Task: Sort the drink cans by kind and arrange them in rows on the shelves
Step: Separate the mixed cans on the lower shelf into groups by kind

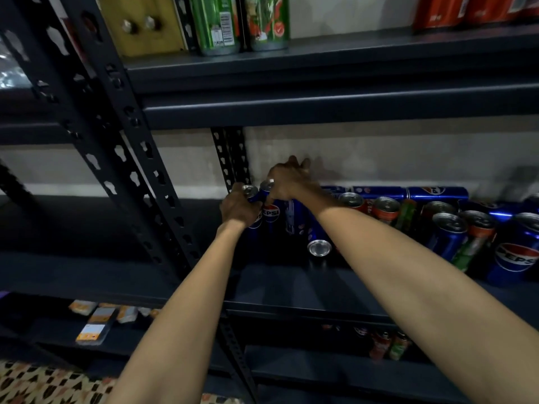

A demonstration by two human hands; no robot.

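Now: both grips clasp blue cans (269, 211) | fallen can (318, 243) beside | post (233, 156) behind

A pale, stained wall (379, 153) shows behind the racking. On a lower board at the left lie several small flat packets (99, 319), orange and white, loosely scattered. A yellowish box (145, 24) with two round knobs stands at the upper left. At the bottom left corner, a patterned floor covering (38, 386) in brown, cream and black
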